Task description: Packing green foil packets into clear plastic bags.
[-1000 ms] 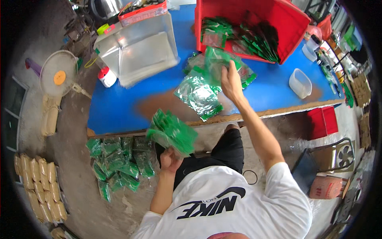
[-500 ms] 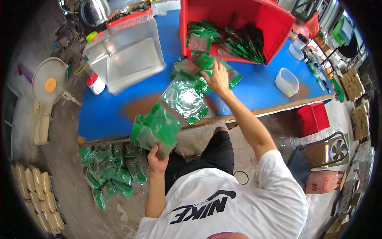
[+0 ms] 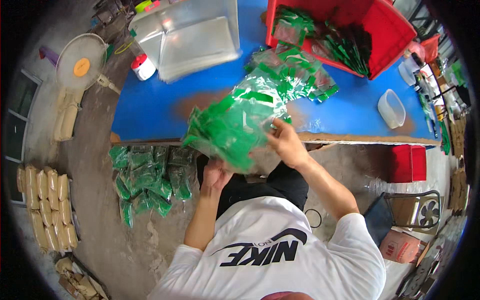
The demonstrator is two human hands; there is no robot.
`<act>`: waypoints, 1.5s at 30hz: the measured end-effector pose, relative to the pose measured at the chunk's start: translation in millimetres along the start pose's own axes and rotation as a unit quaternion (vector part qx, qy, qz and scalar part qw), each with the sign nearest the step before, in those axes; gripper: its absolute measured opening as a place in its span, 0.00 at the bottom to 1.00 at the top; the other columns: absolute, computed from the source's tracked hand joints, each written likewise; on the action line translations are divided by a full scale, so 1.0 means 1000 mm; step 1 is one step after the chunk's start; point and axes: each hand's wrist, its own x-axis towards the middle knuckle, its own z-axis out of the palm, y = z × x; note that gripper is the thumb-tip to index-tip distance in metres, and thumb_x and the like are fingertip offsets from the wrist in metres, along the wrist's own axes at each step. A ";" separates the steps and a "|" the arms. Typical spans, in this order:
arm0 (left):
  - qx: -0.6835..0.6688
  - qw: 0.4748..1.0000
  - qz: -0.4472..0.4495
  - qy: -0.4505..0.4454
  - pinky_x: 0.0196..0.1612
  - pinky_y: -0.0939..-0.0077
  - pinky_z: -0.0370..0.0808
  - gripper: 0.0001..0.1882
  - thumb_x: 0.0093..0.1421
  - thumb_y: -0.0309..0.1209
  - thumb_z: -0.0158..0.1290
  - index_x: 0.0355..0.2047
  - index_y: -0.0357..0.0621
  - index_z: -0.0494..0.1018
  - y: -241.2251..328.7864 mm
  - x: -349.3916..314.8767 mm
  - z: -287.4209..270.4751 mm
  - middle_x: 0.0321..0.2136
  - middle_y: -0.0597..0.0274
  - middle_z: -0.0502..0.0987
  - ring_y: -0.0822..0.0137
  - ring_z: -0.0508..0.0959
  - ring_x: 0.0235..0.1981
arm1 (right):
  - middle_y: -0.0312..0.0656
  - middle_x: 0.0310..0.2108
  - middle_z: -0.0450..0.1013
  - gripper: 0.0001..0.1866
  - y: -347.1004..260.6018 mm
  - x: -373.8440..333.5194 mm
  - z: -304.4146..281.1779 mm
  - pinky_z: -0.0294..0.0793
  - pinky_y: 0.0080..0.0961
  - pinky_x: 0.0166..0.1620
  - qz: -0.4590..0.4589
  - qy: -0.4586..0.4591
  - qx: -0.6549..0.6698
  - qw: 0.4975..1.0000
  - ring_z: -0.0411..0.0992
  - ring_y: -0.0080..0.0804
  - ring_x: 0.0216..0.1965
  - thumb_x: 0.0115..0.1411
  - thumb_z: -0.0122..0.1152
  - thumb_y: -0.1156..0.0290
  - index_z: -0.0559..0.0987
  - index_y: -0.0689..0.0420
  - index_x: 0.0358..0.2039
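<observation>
My left hand (image 3: 216, 174) grips the lower end of a bundle of green-and-clear plastic packets (image 3: 225, 131), held tilted over the table's front edge and blurred by motion. At the bundle's right side my right hand (image 3: 287, 144) has its fingers curled on the edge of the plastic; how many packets it pinches I cannot tell. Beyond the bundle, a loose pile of similar flat packets (image 3: 295, 72) lies on the blue table (image 3: 155, 107), partly hidden by the bundle. More packets (image 3: 345, 47) lie inside the tipped red bin (image 3: 392, 37) behind the pile.
Clear plastic sheets (image 3: 200, 45) lie in a tray at the back left, beside a red-lidded white bottle (image 3: 143, 67). A clear tub (image 3: 391, 109) stands at the right. Filled green packets (image 3: 147, 175) lie on the floor at left, near a fan (image 3: 81, 65).
My right hand has drawn back from the pile to the bundle. The bundle in my left hand has moved right and now spreads across more of the table edge. The view has shifted.
</observation>
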 end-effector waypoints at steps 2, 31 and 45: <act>0.037 0.999 -0.004 0.034 0.63 0.51 0.67 0.36 0.49 0.24 0.64 0.60 0.41 0.65 0.009 -0.009 -0.018 0.55 0.58 0.73 0.55 0.72 0.58 | 0.37 0.41 0.77 0.17 0.008 -0.003 0.001 0.80 0.26 0.39 0.012 -0.056 0.025 0.998 0.74 0.23 0.40 0.65 0.62 0.67 0.76 0.62 0.50; 0.102 0.975 0.061 0.188 0.62 0.56 0.69 0.28 0.54 0.26 0.59 0.57 0.41 0.69 0.054 -0.069 -0.073 0.54 0.59 0.75 0.58 0.74 0.56 | 0.59 0.51 0.70 0.19 0.062 0.110 0.044 0.65 0.54 0.58 -0.338 0.200 -0.607 0.690 0.67 0.58 0.56 0.66 0.52 0.61 0.72 0.66 0.47; 0.169 0.956 0.109 0.213 0.64 0.59 0.67 0.32 0.53 0.19 0.58 0.60 0.44 0.67 0.030 -0.041 -0.064 0.54 0.61 0.74 0.58 0.72 0.58 | 0.52 0.52 0.69 0.15 0.092 0.100 0.048 0.59 0.47 0.66 -0.347 0.063 -0.496 0.793 0.66 0.51 0.58 0.63 0.56 0.71 0.70 0.61 0.49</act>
